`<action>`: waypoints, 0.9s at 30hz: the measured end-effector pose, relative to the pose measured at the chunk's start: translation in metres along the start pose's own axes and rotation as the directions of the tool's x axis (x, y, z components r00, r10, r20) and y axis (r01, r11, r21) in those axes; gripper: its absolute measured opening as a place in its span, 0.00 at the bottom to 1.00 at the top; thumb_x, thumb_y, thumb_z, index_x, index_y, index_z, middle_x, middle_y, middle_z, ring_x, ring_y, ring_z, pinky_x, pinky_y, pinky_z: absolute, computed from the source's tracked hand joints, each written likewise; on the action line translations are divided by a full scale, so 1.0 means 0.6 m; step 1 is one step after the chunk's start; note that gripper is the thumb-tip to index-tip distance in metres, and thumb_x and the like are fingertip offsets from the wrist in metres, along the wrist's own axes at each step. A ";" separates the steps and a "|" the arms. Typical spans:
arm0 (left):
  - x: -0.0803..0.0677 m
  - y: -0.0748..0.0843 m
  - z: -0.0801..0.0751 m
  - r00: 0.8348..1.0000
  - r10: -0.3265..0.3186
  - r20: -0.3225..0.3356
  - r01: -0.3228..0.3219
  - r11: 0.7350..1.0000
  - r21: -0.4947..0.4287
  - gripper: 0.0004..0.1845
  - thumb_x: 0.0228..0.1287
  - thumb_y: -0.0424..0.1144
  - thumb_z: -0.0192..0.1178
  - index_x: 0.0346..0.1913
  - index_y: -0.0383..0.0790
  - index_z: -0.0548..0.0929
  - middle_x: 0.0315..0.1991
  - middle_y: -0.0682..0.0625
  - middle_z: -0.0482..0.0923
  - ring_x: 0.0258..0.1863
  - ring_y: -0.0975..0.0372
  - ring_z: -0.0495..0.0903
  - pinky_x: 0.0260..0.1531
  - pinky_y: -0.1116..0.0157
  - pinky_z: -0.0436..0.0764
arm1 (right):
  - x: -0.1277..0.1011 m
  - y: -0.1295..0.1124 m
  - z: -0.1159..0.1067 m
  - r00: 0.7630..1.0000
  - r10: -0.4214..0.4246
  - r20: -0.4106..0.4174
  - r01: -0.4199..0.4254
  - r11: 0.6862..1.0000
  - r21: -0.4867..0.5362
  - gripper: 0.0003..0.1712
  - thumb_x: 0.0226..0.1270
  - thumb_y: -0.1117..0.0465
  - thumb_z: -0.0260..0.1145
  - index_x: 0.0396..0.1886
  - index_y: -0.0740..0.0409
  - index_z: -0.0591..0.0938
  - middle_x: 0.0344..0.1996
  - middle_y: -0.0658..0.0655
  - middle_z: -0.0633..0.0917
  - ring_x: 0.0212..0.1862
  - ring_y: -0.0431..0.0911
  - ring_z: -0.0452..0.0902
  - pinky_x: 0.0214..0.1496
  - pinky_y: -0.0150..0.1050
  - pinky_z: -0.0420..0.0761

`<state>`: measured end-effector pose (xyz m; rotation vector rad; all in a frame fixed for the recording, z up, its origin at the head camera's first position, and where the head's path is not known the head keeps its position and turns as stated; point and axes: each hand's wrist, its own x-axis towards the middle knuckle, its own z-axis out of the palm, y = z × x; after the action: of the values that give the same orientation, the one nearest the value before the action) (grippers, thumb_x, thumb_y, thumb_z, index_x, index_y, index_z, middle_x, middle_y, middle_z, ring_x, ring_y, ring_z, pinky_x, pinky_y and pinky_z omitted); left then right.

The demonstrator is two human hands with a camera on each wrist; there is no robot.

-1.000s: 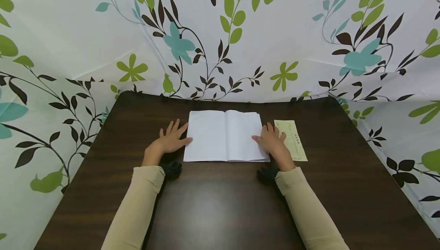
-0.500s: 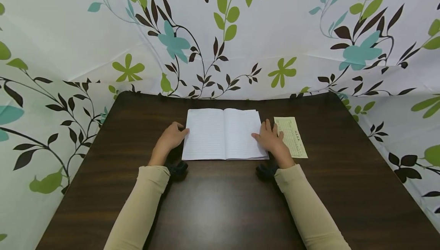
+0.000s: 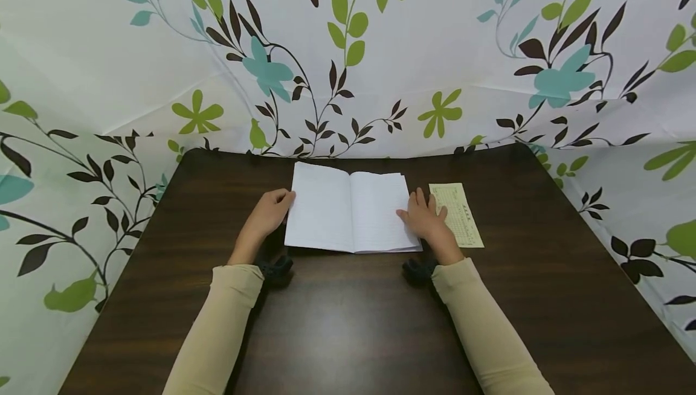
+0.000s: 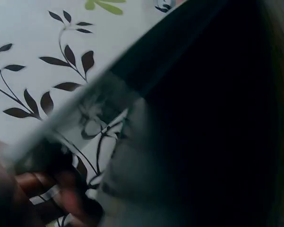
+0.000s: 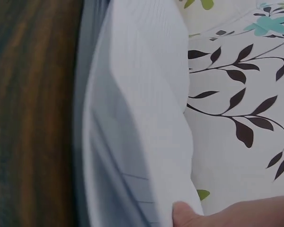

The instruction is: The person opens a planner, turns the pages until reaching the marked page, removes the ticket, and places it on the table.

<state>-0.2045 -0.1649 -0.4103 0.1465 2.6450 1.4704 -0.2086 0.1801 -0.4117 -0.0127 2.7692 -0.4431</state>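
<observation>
An open white lined notebook (image 3: 348, 208) lies on the dark wooden table (image 3: 348, 322). My left hand (image 3: 270, 212) curls its fingers round the notebook's left edge, and that half is tilted up off the table. In the left wrist view the raised cover (image 4: 203, 118) is a dark blur, with my fingers (image 4: 61, 198) at the lower left. My right hand (image 3: 426, 217) rests flat on the right page near its outer edge. The right wrist view shows the white pages (image 5: 142, 94) close up and a fingertip (image 5: 189, 215) touching them.
A pale yellow printed slip (image 3: 459, 217) lies on the table just right of my right hand. A white cloth with a leaf and flower print (image 3: 348, 51) hangs round the back and both sides of the table. Both arms wear beige sleeves.
My left hand went from lying flat beside the notebook to curling round its left edge, and that half has lifted. The right hand has stayed on the right page.
</observation>
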 end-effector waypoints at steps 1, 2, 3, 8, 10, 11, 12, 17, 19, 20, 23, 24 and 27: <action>0.002 0.005 0.002 0.999 0.029 -0.017 -0.030 0.999 -0.015 0.23 0.75 0.50 0.45 0.25 0.35 0.70 0.17 0.43 0.68 0.16 0.57 0.66 0.19 0.64 0.66 | 0.000 0.002 -0.002 1.000 0.000 -0.001 0.000 1.000 -0.001 0.41 0.77 0.46 0.44 0.75 0.67 0.44 0.76 0.67 0.39 0.75 0.67 0.30 0.69 0.71 0.35; 0.003 0.010 0.004 0.998 0.057 -0.034 -0.058 0.998 -0.027 0.24 0.74 0.51 0.45 0.26 0.35 0.71 0.17 0.43 0.67 0.17 0.57 0.66 0.20 0.64 0.66 | 0.000 0.005 -0.004 1.000 0.000 -0.003 0.000 1.000 -0.004 0.40 0.77 0.47 0.44 0.76 0.66 0.45 0.76 0.66 0.40 0.75 0.67 0.31 0.69 0.71 0.35; 0.003 0.016 0.006 0.996 0.084 -0.043 -0.085 0.996 -0.034 0.24 0.74 0.51 0.46 0.26 0.34 0.71 0.18 0.42 0.66 0.17 0.57 0.65 0.20 0.64 0.66 | 0.000 0.007 -0.006 1.000 -0.003 -0.006 0.003 1.000 -0.005 0.40 0.77 0.47 0.45 0.76 0.65 0.45 0.76 0.66 0.41 0.75 0.66 0.32 0.69 0.71 0.35; 0.002 0.055 0.017 0.980 0.195 -0.040 -0.198 0.975 -0.101 0.21 0.74 0.48 0.48 0.28 0.33 0.71 0.21 0.46 0.63 0.18 0.57 0.64 0.20 0.64 0.67 | 0.003 0.019 -0.005 1.000 -0.019 -0.016 0.020 1.000 0.014 0.39 0.76 0.48 0.48 0.76 0.62 0.47 0.77 0.64 0.42 0.76 0.66 0.33 0.69 0.71 0.36; -0.003 0.075 0.022 0.976 0.215 -0.031 -0.217 0.966 -0.140 0.18 0.74 0.44 0.47 0.32 0.32 0.73 0.26 0.43 0.67 0.23 0.54 0.68 0.25 0.64 0.72 | 0.003 0.020 -0.002 1.000 -0.023 -0.013 0.023 0.999 0.027 0.40 0.76 0.47 0.49 0.76 0.61 0.47 0.77 0.64 0.42 0.76 0.66 0.33 0.69 0.71 0.35; -0.005 0.085 0.024 0.976 0.216 -0.028 -0.218 0.965 -0.147 0.16 0.74 0.42 0.47 0.36 0.31 0.74 0.30 0.42 0.69 0.27 0.53 0.71 0.28 0.64 0.74 | 0.004 0.020 0.000 1.000 -0.024 -0.011 0.024 0.999 0.026 0.40 0.76 0.47 0.48 0.76 0.61 0.47 0.77 0.64 0.42 0.76 0.66 0.32 0.69 0.71 0.36; -0.006 0.094 0.027 0.976 0.218 -0.027 -0.220 0.963 -0.154 0.14 0.74 0.40 0.46 0.40 0.30 0.75 0.33 0.41 0.70 0.30 0.53 0.71 0.30 0.63 0.74 | 0.005 0.020 0.003 1.000 -0.023 -0.010 0.023 0.999 0.028 0.40 0.75 0.47 0.49 0.76 0.61 0.46 0.77 0.64 0.42 0.76 0.66 0.32 0.68 0.71 0.36; -0.004 0.128 0.042 0.977 0.209 -0.030 -0.212 0.966 -0.146 0.17 0.74 0.37 0.42 0.54 0.27 0.72 0.42 0.39 0.73 0.37 0.58 0.71 0.39 0.65 0.72 | 0.009 0.020 0.008 1.000 -0.019 -0.003 0.019 0.999 0.029 0.40 0.75 0.46 0.49 0.77 0.60 0.47 0.77 0.64 0.42 0.76 0.66 0.32 0.68 0.72 0.36; 0.000 0.138 0.047 0.976 0.215 -0.042 -0.219 0.966 -0.137 0.15 0.74 0.37 0.42 0.48 0.28 0.74 0.37 0.40 0.73 0.33 0.58 0.71 0.35 0.65 0.71 | 0.010 0.020 0.006 1.000 -0.023 -0.005 0.023 0.999 0.033 0.41 0.75 0.46 0.49 0.77 0.60 0.47 0.77 0.63 0.42 0.76 0.66 0.32 0.68 0.71 0.37; 0.002 0.144 0.049 0.975 0.218 -0.042 -0.221 0.966 -0.133 0.14 0.74 0.37 0.43 0.44 0.28 0.74 0.33 0.41 0.72 0.30 0.56 0.71 0.33 0.65 0.71 | 0.011 0.021 0.004 1.000 -0.027 -0.009 0.028 0.999 0.036 0.41 0.75 0.46 0.49 0.77 0.60 0.47 0.77 0.63 0.42 0.76 0.66 0.32 0.68 0.71 0.37; 0.012 0.159 0.059 0.969 0.244 -0.030 -0.246 0.960 -0.132 0.15 0.74 0.38 0.43 0.30 0.31 0.70 0.23 0.42 0.67 0.22 0.53 0.69 0.24 0.66 0.69 | 0.011 0.025 -0.003 0.999 -0.036 -0.017 0.036 0.999 0.034 0.41 0.75 0.45 0.49 0.77 0.59 0.47 0.77 0.63 0.42 0.76 0.65 0.33 0.69 0.71 0.39; 0.015 0.165 0.063 0.967 0.253 -0.021 -0.254 0.957 -0.140 0.16 0.74 0.38 0.43 0.27 0.33 0.68 0.21 0.43 0.66 0.20 0.53 0.69 0.22 0.67 0.68 | 0.010 0.026 -0.005 0.999 -0.041 -0.016 0.041 0.999 0.031 0.41 0.75 0.45 0.49 0.77 0.59 0.47 0.77 0.63 0.42 0.76 0.65 0.33 0.68 0.72 0.39; 0.024 0.180 0.076 0.961 0.275 0.009 -0.270 0.948 -0.166 0.19 0.74 0.38 0.43 0.22 0.37 0.64 0.18 0.43 0.65 0.16 0.56 0.67 0.19 0.67 0.68 | 0.009 0.027 -0.009 0.999 -0.051 -0.009 0.052 0.998 0.030 0.41 0.75 0.45 0.49 0.77 0.59 0.47 0.77 0.63 0.42 0.76 0.65 0.33 0.68 0.73 0.40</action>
<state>-0.2092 -0.0676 -0.3430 0.5361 2.5446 1.7411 -0.2146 0.1967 -0.4135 -0.0754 2.7749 -0.4991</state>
